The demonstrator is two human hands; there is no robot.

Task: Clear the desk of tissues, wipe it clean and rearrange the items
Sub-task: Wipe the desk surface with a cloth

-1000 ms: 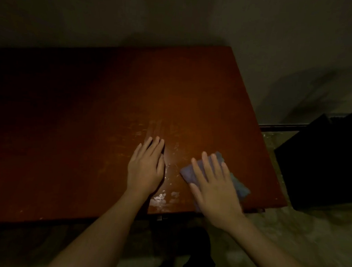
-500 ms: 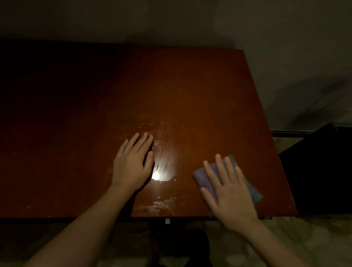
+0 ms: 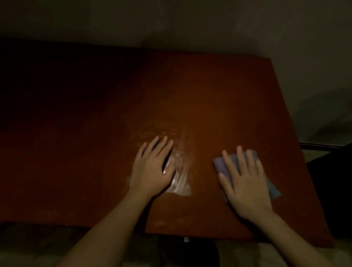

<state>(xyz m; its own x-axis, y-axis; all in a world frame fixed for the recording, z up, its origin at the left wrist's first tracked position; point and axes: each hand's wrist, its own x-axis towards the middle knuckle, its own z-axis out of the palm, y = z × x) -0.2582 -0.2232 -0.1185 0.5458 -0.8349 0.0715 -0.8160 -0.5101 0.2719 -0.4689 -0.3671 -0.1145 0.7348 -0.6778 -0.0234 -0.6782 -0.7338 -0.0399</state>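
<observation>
Under the right hand [image 3: 247, 188], pins a folded bluish cloth [image 3: 222, 164] flat to the red-brown desk [image 3: 88, 149], fingers straight and spread, not curled round it. Braces to its left with the left hand [image 3: 152, 168], open and flat on the wood, holding nothing. Leaves a pale wet smear [image 3: 180, 184] beside that thumb, not yet wiped. Finds no tissues or other items on the lit part of the desk. Judges clearing likely done, wiping under way, rearranging not begun.
</observation>
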